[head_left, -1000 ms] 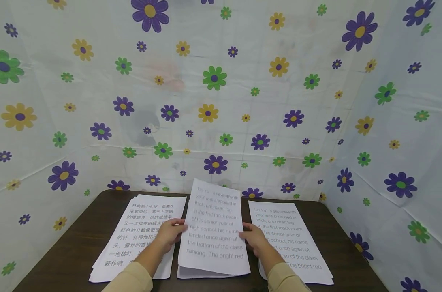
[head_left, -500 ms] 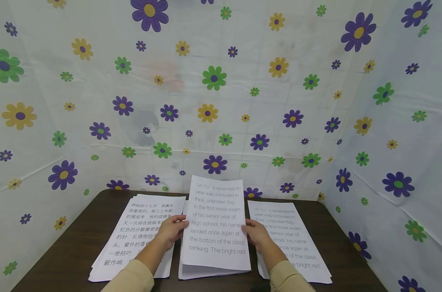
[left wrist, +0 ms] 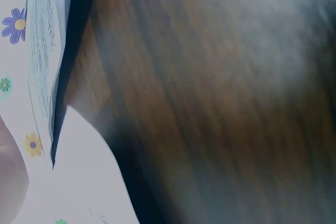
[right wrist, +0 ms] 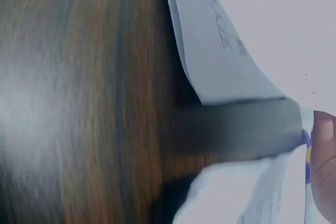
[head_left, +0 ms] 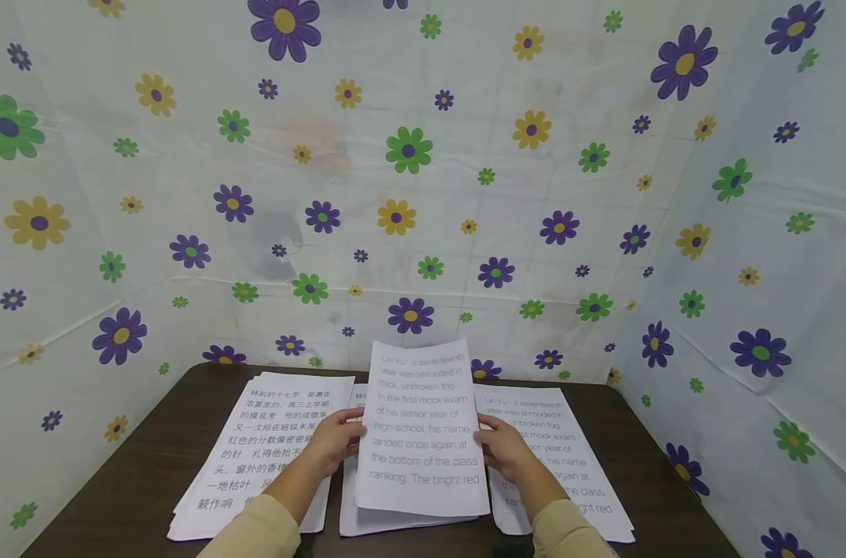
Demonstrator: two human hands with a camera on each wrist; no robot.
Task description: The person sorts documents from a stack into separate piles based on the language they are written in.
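In the head view, a printed sheet of paper (head_left: pixel 423 434) with English text is held up, tilted, above the middle stack of paper (head_left: pixel 381 523). My left hand (head_left: pixel 335 442) pinches its left edge, and my right hand (head_left: pixel 501 448) pinches its right edge. Whether it is a single sheet or more, I cannot tell. Chinese characters show on the stack beneath, past the sheet's upper left edge. The wrist views catch only a bit of each hand: the left hand (left wrist: pixel 10 182) at the lower left, the right hand (right wrist: pixel 324 161) at the right edge.
A stack of sheets with Chinese text (head_left: pixel 269 418) lies on the left of the dark wooden table (head_left: pixel 136 442). On the right lies a stack with English text (head_left: pixel 569 465), partly behind my right arm. Flower-printed cloth (head_left: pixel 464 139) surrounds the table.
Both hands have shifted slightly right with the sheet. More of the middle stack has come into view along its left side.
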